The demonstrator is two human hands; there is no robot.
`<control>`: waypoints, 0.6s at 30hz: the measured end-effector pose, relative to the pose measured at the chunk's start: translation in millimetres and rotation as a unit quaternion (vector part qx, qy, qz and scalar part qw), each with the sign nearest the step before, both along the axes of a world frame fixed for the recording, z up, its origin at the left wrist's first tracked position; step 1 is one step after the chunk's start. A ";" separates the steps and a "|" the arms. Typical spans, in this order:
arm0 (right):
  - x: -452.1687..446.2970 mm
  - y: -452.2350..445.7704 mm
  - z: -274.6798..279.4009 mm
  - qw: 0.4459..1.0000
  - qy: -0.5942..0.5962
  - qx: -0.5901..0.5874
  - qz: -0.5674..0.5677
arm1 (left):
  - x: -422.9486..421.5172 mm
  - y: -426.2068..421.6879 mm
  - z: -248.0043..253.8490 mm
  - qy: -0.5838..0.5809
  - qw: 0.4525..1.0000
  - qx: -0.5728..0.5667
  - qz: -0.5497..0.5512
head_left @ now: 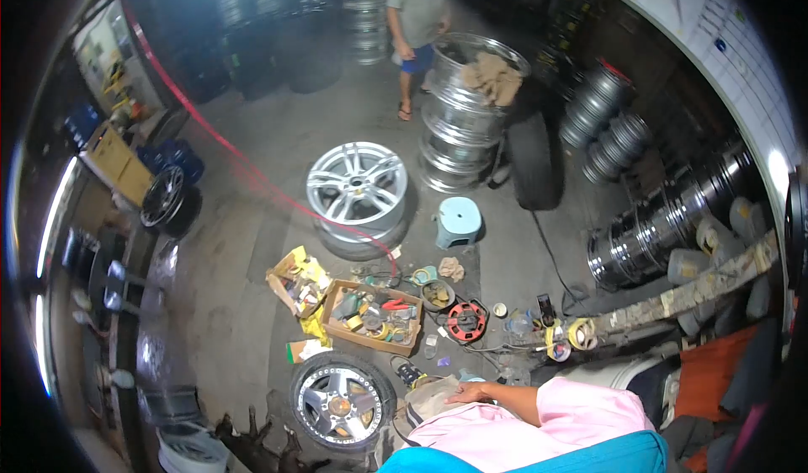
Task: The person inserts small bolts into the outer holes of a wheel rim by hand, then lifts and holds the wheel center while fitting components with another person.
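Everything around me sits on a grey, worn floor [231,292]. Closest to me lies a tyred wheel [316,380], its spoked face turned up. Just beyond it I have an open cardboard box [370,341] full of tools and oddments, and touching its left side a smaller torn carton [283,288] with yellow wrapping. To the right of the box rest a red cable reel [454,322] and a crumpled rag [452,268] — small litter is scattered between them. Farther off I see a silver rim [358,188], face up, a light blue stool [459,214] and a tall stack of chrome rims [459,128] — a black tyre [536,170] stands just beside that.
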State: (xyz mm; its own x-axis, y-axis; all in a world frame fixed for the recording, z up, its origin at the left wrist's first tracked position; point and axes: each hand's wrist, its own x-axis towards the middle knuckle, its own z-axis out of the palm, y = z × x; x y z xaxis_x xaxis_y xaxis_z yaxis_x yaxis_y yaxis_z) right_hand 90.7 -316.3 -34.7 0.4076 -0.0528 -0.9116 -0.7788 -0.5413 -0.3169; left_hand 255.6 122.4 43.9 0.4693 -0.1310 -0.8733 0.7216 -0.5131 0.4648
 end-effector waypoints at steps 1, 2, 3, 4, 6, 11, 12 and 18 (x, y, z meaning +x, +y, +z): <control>7.7 -1.1 0.8 0.999 0.003 0.031 0.017 | 3.6 5.6 4.0 -0.002 1.000 -0.007 0.028; 18.1 0.8 0.5 0.997 0.007 0.064 0.038 | 3.2 13.5 6.1 -0.002 0.998 -0.014 0.054; 29.4 5.7 0.0 0.995 0.006 0.070 0.065 | -1.4 21.3 7.8 -0.003 0.997 -0.019 0.076; 38.8 11.6 -1.2 0.995 -0.005 0.064 0.073 | -6.0 27.8 9.9 -0.005 0.995 -0.028 0.092; 49.0 20.6 -3.3 0.995 -0.026 0.046 0.084 | -18.1 38.9 10.6 -0.013 0.992 -0.047 0.120; 73.8 48.4 39.1 0.950 -0.052 0.015 0.306 | -62.9 55.6 0.6 -0.035 0.977 -0.119 0.175; 73.7 51.4 39.3 0.934 -0.053 0.025 0.354 | -72.6 58.5 -1.4 -0.041 0.973 -0.134 0.184; 99.8 114.2 136.6 0.822 0.098 0.008 0.561 | -139.5 64.2 -18.5 -0.058 0.964 -0.211 0.148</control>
State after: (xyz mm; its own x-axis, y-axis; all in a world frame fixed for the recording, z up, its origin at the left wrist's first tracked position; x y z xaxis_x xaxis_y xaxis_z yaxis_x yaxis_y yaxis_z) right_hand 190.5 -202.1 101.9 0.0371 0.2682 -0.9627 0.1720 -0.9507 -0.2582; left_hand 116.1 186.7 25.4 0.6318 -0.3084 -0.7111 0.7385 -0.0392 0.6731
